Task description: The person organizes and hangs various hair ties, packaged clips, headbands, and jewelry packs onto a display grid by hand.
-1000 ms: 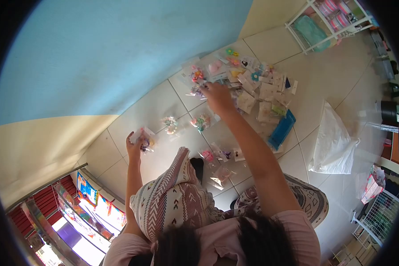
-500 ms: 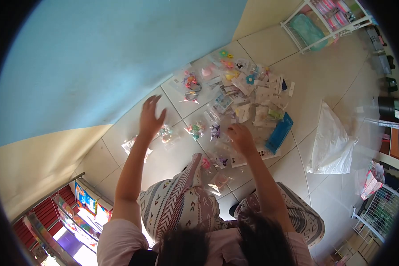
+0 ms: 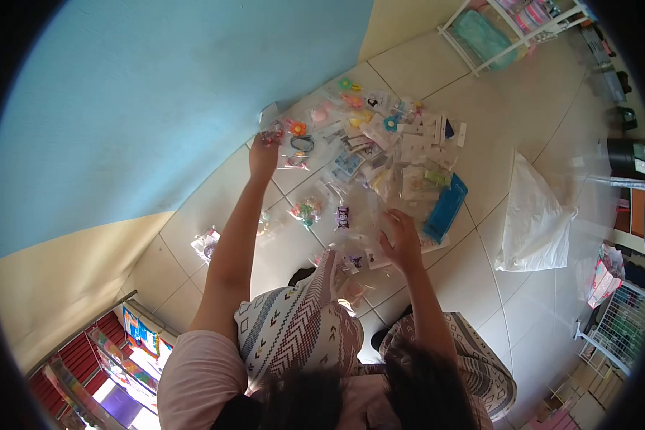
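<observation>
I sit on a tiled floor [image 3: 480, 265] with a spread of small clear packets of colourful hair accessories [image 3: 380, 136] in front of me. My left hand [image 3: 264, 154] reaches far out to the pile's left edge by the blue wall, its fingers pinching a clear packet [image 3: 271, 129] with a pink and orange piece inside. My right hand [image 3: 403, 240] lies nearer to me, fingers apart, on the packets beside a blue box [image 3: 444, 211]. More packets lie singly: a multicoloured one [image 3: 306, 210], a purple one [image 3: 342, 215] and one far left [image 3: 208, 244].
A white plastic bag [image 3: 530, 222] lies to the right. A white wire rack [image 3: 480, 36] with a teal item stands at the back right. A black container [image 3: 627, 158] and a wire basket [image 3: 616, 337] are at the right edge. My patterned knee [image 3: 301, 322] is raised below.
My left hand left the far-left packet on the floor and stretched out to the pile's left edge, taking a packet. My right hand drew back from the pile to the near packets.
</observation>
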Tool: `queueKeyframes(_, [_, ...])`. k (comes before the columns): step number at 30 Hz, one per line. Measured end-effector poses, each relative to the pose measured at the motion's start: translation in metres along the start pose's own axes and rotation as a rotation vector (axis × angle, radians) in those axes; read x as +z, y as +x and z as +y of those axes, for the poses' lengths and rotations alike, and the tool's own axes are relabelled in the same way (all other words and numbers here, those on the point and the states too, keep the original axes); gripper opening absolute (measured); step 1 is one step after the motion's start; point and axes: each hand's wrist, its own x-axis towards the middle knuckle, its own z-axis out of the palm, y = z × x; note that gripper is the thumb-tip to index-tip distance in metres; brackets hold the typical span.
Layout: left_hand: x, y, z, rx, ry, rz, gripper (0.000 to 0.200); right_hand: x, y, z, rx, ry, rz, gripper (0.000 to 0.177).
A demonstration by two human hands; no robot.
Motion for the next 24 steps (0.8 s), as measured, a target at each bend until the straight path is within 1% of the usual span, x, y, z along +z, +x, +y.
queueKeyframes(2, [-0.006,0.006,-0.014,-0.053,-0.093,-0.055,0.034,0.003,0.002,0.002,0.034,0.019,0.029,0.045])
queueKeyframes(4, [-0.012,0.000,-0.009,-0.094,-0.203,-0.096,0.032,0.008,0.005,0.004,0.037,0.038,0.054,0.042])
queueKeyframes(7, [-0.020,-0.011,0.001,-0.137,-0.466,-0.143,0.029,0.013,0.010,0.004,0.030,0.067,0.074,0.039])
queueKeyframes(10, [-0.025,-0.021,0.015,-0.195,-0.623,-0.252,0.027,0.015,0.013,0.000,0.063,0.114,0.058,0.036])
queueKeyframes(13, [-0.018,-0.016,0.025,-0.218,-0.909,-0.364,0.029,0.017,0.014,-0.003,0.086,0.137,0.058,0.033])
queueKeyframes(16, [-0.006,-0.008,0.019,0.123,-0.407,-0.218,0.032,0.018,0.011,-0.006,0.092,0.153,0.074,0.031])
queueKeyframes(19, [-0.003,-0.007,0.006,0.481,0.153,0.106,0.034,0.016,0.010,-0.006,0.103,0.164,0.083,0.031])
queueKeyframes(20, [-0.002,-0.013,0.002,0.268,-0.134,-0.060,0.032,0.016,0.009,-0.006,0.111,0.168,0.083,0.031])
queueKeyframes(23, [0.001,-0.038,-0.001,0.086,0.224,0.141,0.030,0.015,0.006,-0.005,0.147,0.161,0.108,0.029])
queueKeyframes(24, [0.003,-0.040,-0.002,-0.018,0.224,0.105,0.030,0.016,0.006,-0.005,0.149,0.142,0.132,0.029])
